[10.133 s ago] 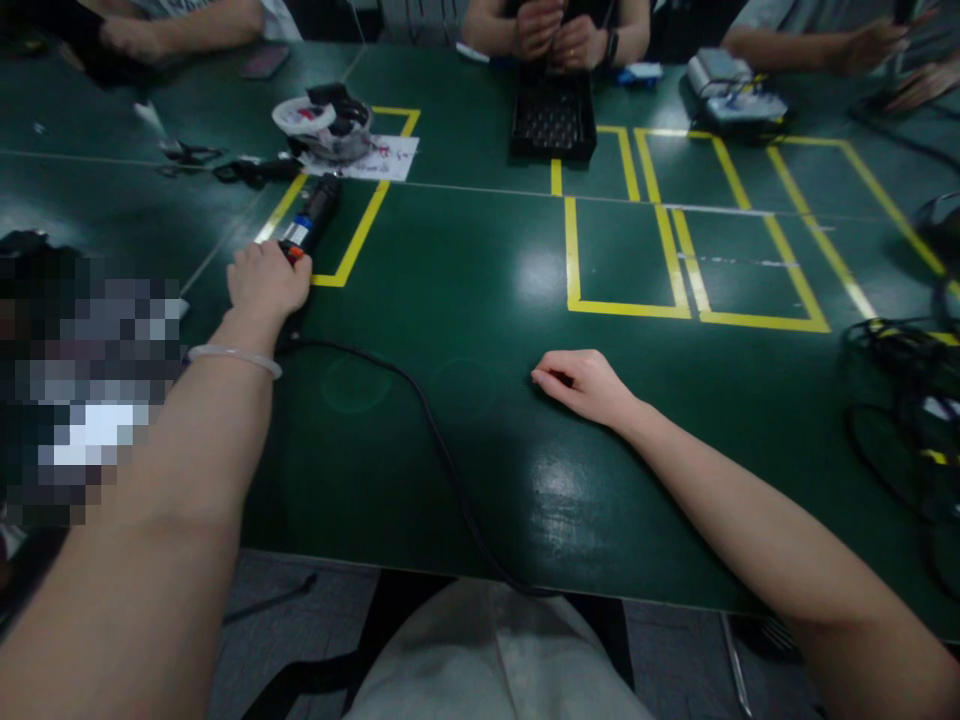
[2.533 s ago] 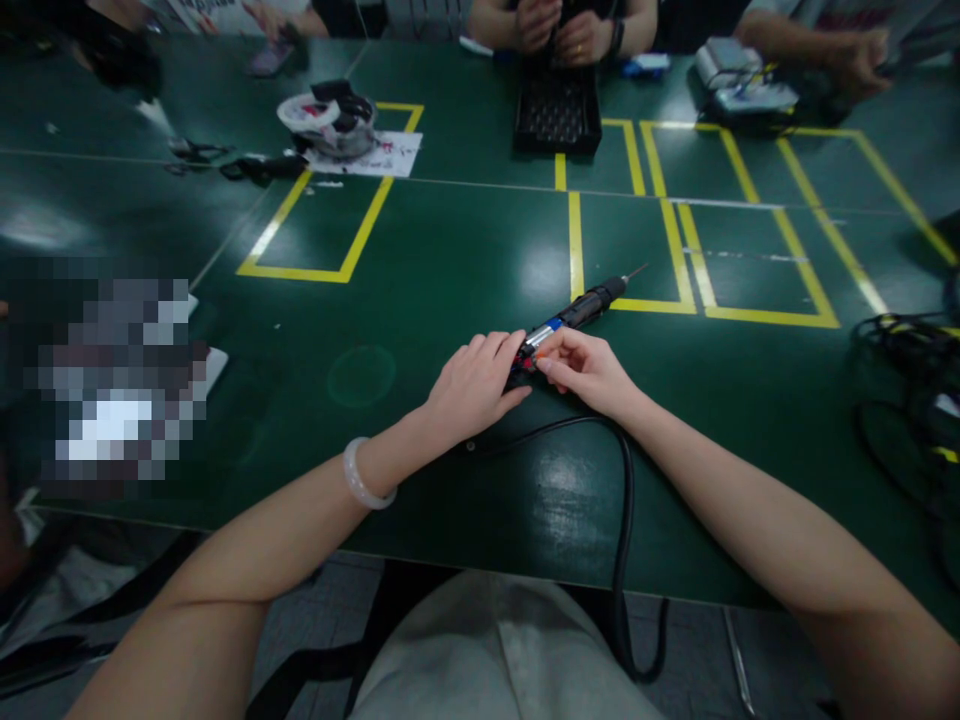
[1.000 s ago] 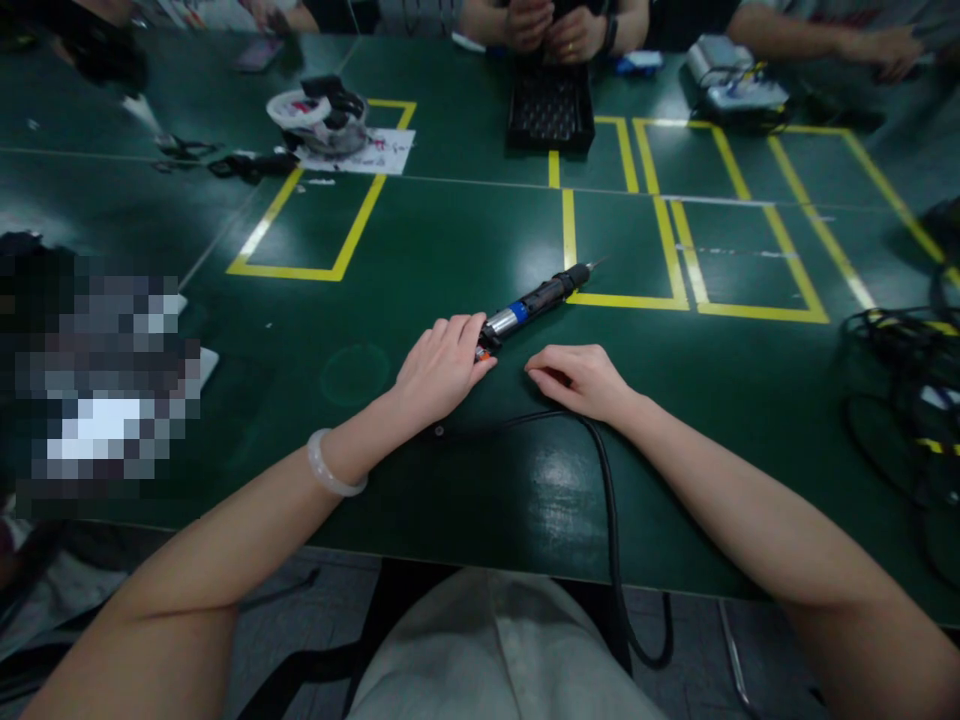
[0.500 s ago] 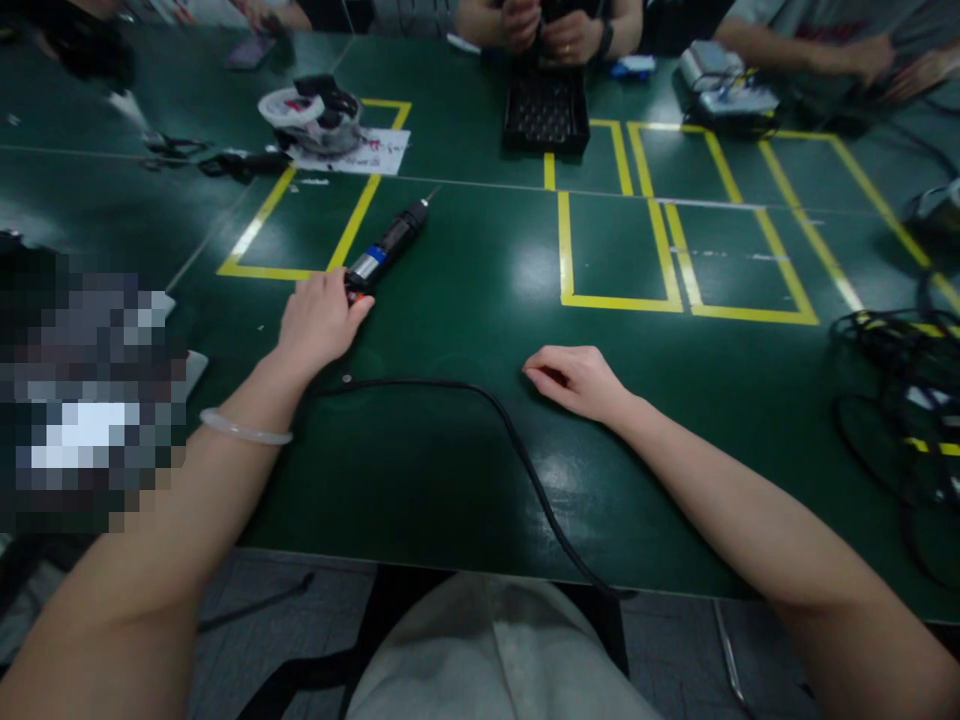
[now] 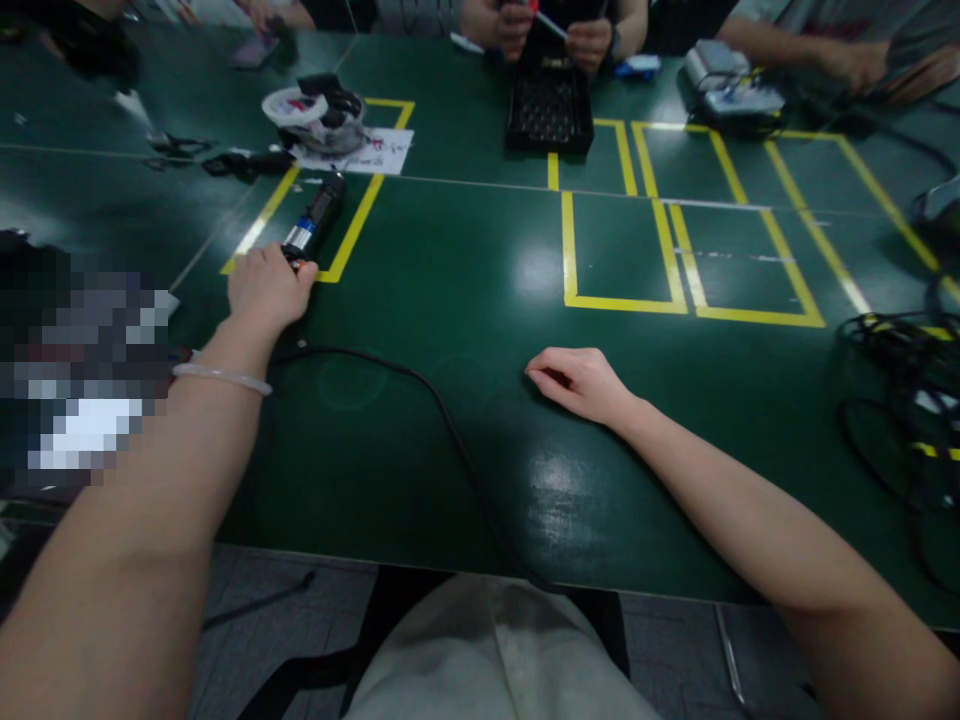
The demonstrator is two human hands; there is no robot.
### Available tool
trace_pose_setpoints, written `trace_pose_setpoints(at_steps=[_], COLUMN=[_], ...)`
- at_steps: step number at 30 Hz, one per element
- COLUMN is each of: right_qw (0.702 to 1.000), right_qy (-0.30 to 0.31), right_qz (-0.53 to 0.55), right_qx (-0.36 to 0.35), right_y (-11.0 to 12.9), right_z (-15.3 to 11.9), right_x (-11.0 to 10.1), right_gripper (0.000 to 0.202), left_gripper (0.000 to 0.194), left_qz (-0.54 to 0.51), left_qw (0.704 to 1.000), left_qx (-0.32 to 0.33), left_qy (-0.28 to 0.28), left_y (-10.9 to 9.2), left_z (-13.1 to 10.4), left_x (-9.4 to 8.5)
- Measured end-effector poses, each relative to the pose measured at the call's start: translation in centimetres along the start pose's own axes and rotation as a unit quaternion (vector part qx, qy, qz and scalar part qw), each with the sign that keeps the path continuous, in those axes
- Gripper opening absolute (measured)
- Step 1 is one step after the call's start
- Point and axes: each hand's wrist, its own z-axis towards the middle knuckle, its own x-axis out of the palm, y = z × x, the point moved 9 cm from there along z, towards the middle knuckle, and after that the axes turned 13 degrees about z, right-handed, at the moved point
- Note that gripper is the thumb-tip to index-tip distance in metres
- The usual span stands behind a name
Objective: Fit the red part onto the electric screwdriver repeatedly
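Note:
My left hand is wrapped round the rear of a black electric screwdriver with a blue and silver band. The tool lies over the left yellow-taped rectangle, its tip pointing away from me; my palm hides its rear end. A black cord trails from near my left wrist across the green table to the front edge. My right hand rests on the tabletop at right of centre, its fingers curled against the thumb, and nothing shows in it.
Beyond the taped rectangle sit a white tape roll and a paper sheet. A black tray stands in front of a person's hands across the table. Tangled black cables lie at the right; more yellow-taped rectangles mark the right side.
My left hand has moved left and slightly away with the electric screwdriver, bringing it over the taped rectangle. The cord has shifted left too. My right hand has stayed in place.

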Motion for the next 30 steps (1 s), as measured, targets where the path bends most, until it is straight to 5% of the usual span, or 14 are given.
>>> trace_pose_setpoints(at_steps=[9,20,30], right_qw=[1.0,1.0,1.0], right_qy=[0.002,0.0,-0.003], right_qz=[-0.003,-0.01,-0.005], right_qx=[-0.013,-0.009,-0.012], right_y=[0.4,0.2,0.3], right_z=[0.1,0.2,0.3], right_x=[0.0,0.2,0.1], right_gripper=[0.02,0.02,0.022], left_gripper=[0.077,0.052,0.045], left_qz=[-0.001,0.017,0.032], left_qw=[1.0,0.999,0.998], left_qx=[-0.013,-0.045,0.039], left_qy=[0.005,-0.022,-0.04], left_y=[-0.3,-0.6,-6.0], left_z=[-0.2,-0.6,-5.3], left_x=[-0.2,-0.7,-3.1])
